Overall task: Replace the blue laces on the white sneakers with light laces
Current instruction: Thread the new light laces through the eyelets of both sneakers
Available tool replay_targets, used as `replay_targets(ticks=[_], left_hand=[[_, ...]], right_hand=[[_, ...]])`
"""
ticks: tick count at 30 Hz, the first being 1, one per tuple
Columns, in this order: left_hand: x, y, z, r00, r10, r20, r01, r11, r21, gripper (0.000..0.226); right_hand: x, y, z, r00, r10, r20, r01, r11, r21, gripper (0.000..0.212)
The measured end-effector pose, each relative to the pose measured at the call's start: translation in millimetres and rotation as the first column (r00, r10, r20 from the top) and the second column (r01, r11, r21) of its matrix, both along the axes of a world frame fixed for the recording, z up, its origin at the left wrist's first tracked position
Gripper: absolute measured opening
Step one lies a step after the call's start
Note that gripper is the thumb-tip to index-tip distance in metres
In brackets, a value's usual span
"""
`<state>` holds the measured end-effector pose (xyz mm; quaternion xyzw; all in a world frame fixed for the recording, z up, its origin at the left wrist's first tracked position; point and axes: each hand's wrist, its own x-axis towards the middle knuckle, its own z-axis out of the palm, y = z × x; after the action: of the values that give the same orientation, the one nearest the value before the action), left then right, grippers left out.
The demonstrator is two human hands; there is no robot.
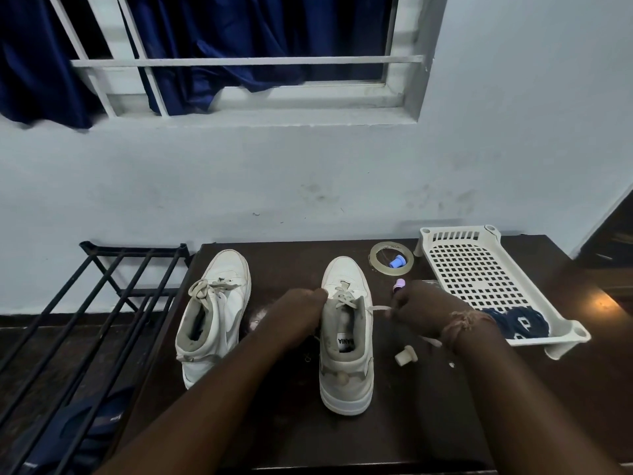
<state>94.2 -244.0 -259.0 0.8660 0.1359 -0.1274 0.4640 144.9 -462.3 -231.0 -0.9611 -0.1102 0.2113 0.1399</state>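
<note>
A dark wooden table (342, 447) stands against a pale wall; its back edge runs just behind the toes of two white sneakers, and its left edge meets a black metal rack (102, 303) that slopes down beside it. Bare tabletop lies open in front of the shoes, between the two forearms and toward the near edge.

The right sneaker (346, 371) stands upright, toe to the wall, its tongue open and a label visible on the insole. A light lace (344, 296) crosses its upper eyelets, and one end runs out to the right. The left hand (301, 311) grips the shoe's collar at the left side of the opening, fingers curled over the edge. The right hand (416, 311), a thread band at its wrist, pinches the free lace end just beside the shoe's right side.

The left sneaker (214, 317) leans on its side, well apart from the hands, already threaded with a light lace (209, 287) bunched loosely at the top.

A white perforated tray (479, 269) sits at the right, near the right hand; the blue laces (520, 322) lie heaped in its near corner. One tape roll (391, 259) lies behind, a small blue cap (398, 261) inside its ring. One pink cap (399, 284) rests near the right hand, and one cream cap (406, 355) lies below the wrist.
</note>
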Motion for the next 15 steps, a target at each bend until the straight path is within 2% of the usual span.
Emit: replay_targets(ticks=[1,3,4,7,9,11,15], left_hand=[[-0.7,-0.2,-0.7,0.999,0.043,-0.025,-0.046,0.993,-0.108,0.049],[-0.1,1.4,1.6,0.984,0.139,-0.109,-0.160,0.961,-0.225,0.057],[1.8,3.9,2.9,0.983,0.146,-0.112,-0.168,0.961,-0.219,0.054],[3.8,12.3,7.3,0.997,0.041,-0.062,-0.043,0.998,-0.036,0.034],[4.7,17.9,8.2,0.998,0.052,-0.043,-0.054,0.998,-0.035,0.026],[3.0,21.4,12.3,0.994,0.102,-0.040,-0.104,0.993,-0.053,0.024],[5.1,24.3,20.9,0.992,0.129,-0.004,-0.129,0.992,0.017,0.022]], right_hand=[[-3.1,2.2,3.2,1.000,0.010,-0.022,-0.010,1.000,0.004,0.036],[-4.8,5.3,4.7,0.997,0.009,-0.076,-0.007,0.999,0.031,0.049],[-3.8,5.5,4.5,0.996,-0.010,-0.087,0.016,0.997,0.073,0.053],[1.0,0.1,6.4,0.993,-0.090,-0.077,0.103,0.975,0.199,0.054],[2.5,-3.6,7.9,0.986,-0.140,-0.092,0.159,0.954,0.252,0.048],[1.4,-5.5,10.4,0.986,-0.148,-0.074,0.162,0.957,0.241,0.042],[0.0,-6.1,15.8,0.989,-0.128,-0.068,0.138,0.977,0.160,0.028]])
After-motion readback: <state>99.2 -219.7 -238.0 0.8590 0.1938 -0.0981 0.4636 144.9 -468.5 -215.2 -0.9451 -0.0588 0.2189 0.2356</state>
